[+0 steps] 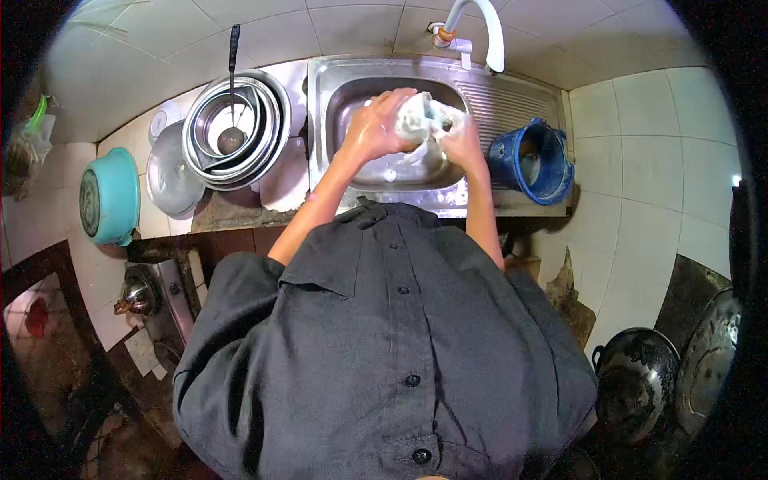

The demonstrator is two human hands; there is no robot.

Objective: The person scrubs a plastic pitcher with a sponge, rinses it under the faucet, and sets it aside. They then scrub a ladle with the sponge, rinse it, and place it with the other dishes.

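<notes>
Over the steel sink [328,128], both hands are on a soapy, foam-covered cloth or sponge [414,114]. My left hand [376,126] is closed round its left side, fingers bent and wet with suds. On the right side, my right hand [458,142] grips the foamy mass, its fingertips partly covered by lather. White foam hangs between the two hands, above the basin. Whether anything else lies inside the foam cannot be made out.
Stacked steel bowls [278,128] with a ladle [231,140] stand left of the sink, beside a metal lid [172,172] and a turquoise basin [120,196]. A blue bucket [504,160] is on the right drainboard. A white faucet [494,40] curves above.
</notes>
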